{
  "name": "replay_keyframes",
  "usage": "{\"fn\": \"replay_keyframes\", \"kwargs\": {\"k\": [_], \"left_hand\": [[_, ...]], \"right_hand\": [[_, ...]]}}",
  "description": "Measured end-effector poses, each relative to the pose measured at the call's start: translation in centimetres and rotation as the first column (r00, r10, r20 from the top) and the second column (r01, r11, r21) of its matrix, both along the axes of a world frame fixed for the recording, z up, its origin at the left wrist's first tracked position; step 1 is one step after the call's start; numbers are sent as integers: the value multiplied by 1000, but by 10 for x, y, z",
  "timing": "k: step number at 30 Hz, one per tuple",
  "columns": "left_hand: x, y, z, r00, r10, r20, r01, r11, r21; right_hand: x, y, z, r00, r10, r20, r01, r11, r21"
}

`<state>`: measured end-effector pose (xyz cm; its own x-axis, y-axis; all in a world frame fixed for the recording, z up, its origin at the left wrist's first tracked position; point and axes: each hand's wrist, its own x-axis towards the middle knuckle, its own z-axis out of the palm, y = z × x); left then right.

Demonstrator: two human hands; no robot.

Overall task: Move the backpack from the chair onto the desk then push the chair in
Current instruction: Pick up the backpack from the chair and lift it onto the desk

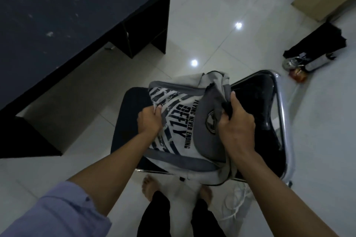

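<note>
The backpack [179,127], grey and white with dark printed stripes and lettering, is seen over the dark seat of the chair [256,106]; whether it rests on the seat or is lifted just clear cannot be told. It is taken in both hands. The grip of the left hand [149,121] is closed on a fold of the printed front panel at its near-left edge. The grip of the right hand [236,121] is closed on bunched grey fabric and a dark strap near the top of the bag.

The fabric is creased and slack where it is pinched, so the bag is judged soft and lightly filled, probably not heavy. A pinch on loose cloth is likely to let the body sag and swing; a firmer hold would be had at the top handle or the shoulder straps, with the other hand placed under the base.

The dark table [57,15] lies to the upper left, well apart from the chair, and its visible top is bare. The chair is not yet pushed in.
</note>
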<state>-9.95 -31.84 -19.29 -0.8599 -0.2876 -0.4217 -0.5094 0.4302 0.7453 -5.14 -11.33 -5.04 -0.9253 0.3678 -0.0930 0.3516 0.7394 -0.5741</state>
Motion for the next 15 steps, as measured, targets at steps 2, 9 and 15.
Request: {"fn": "replay_keyframes", "kwargs": {"k": [2,9,15], "left_hand": [[-4,-10,28,998,-6,-66,-1,995,-100],[-16,-17,128,955,-54,-291,-54,934,-352],[-17,17,216,906,-47,-420,-174,864,-472]], "right_hand": [[-3,2,14,999,17,-35,-19,999,-50],[-32,23,63,972,78,-221,-112,983,-145],[-51,69,116,920,175,-351,-254,947,-195]]}}
